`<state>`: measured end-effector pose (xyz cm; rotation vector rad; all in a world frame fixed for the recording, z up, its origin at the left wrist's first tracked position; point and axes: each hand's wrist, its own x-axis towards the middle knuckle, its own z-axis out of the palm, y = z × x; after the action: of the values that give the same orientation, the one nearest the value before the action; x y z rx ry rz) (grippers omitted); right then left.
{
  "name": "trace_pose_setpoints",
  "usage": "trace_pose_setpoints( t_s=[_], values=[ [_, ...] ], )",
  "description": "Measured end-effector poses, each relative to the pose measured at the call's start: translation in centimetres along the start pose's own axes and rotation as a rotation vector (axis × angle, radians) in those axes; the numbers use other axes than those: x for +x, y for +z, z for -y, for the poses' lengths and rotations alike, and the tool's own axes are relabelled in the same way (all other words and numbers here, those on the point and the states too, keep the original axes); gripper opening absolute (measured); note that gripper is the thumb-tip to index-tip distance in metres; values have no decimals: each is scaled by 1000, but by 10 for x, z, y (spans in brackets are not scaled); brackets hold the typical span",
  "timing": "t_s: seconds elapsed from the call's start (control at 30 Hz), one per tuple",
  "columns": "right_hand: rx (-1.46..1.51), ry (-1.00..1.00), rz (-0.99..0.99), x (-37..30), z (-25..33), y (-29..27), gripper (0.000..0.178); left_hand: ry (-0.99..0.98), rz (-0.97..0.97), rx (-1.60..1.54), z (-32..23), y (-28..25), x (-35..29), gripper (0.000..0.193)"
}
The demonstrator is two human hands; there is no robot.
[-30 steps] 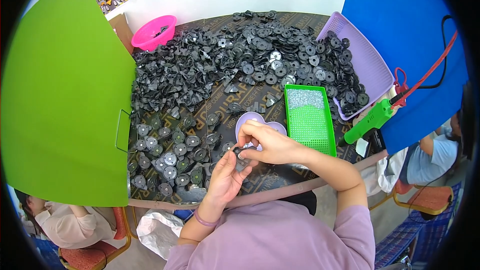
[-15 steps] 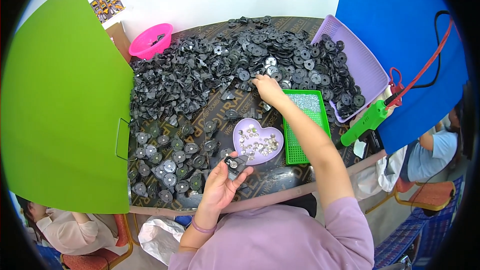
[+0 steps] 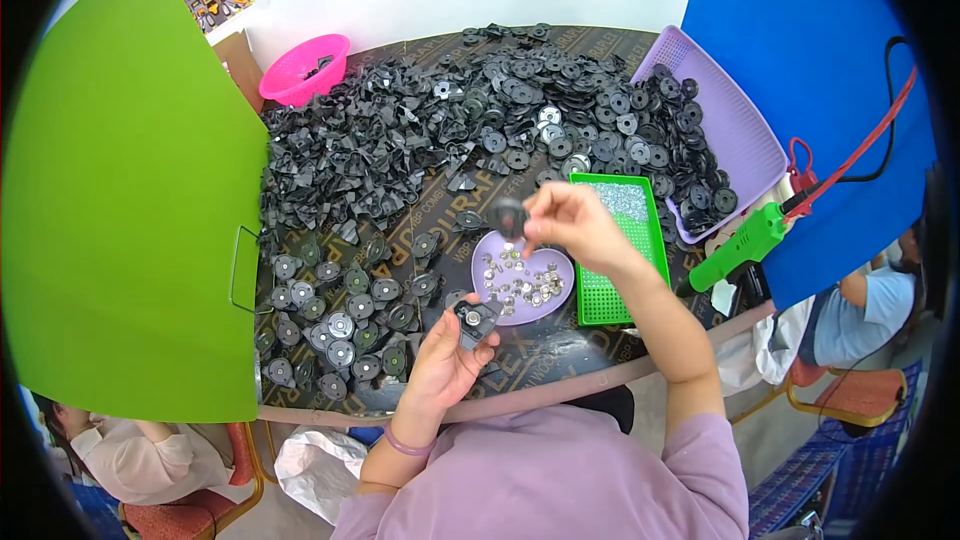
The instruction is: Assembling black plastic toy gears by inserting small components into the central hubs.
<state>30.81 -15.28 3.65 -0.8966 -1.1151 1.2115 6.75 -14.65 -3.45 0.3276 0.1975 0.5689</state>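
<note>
My left hand (image 3: 440, 365) is closed around a black plastic housing (image 3: 484, 330) with a round metal piece in its middle. It hovers near the table's front edge, beside a lilac heart-shaped dish (image 3: 515, 316) with small metal parts in it. Above the far side of that dish, my right hand (image 3: 575, 225) pinches a black round disc (image 3: 507, 217), slightly blurred by motion. A green tray (image 3: 603, 295), with many small silvery pieces at its far end, lies under and beside my right forearm.
Black housings (image 3: 345, 165) and black discs (image 3: 545, 75) are heaped across the back. Assembled pieces (image 3: 340, 325) lie front left. A purple basket (image 3: 745, 130), a pink basket (image 3: 285, 85) and a green power screwdriver (image 3: 740, 248) stand around. Green (image 3: 130, 210) and blue (image 3: 800, 110) panels flank the table.
My right hand has come back from the disc heap toward me, now carrying a black disc above the heart-shaped dish. My left hand still holds the housing in nearly the same place.
</note>
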Motion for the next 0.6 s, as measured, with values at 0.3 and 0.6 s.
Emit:
trace_pose_setpoints(
  t_s=[0.3,0.6],
  values=[
    [-906,-764,181,-46,18,35,21,-134,-44,-43,6,18,-2,47],
    [-1312,-1204,482,-49,16,44,13,-226,-4,-2,8,19,-6,38]
  ],
)
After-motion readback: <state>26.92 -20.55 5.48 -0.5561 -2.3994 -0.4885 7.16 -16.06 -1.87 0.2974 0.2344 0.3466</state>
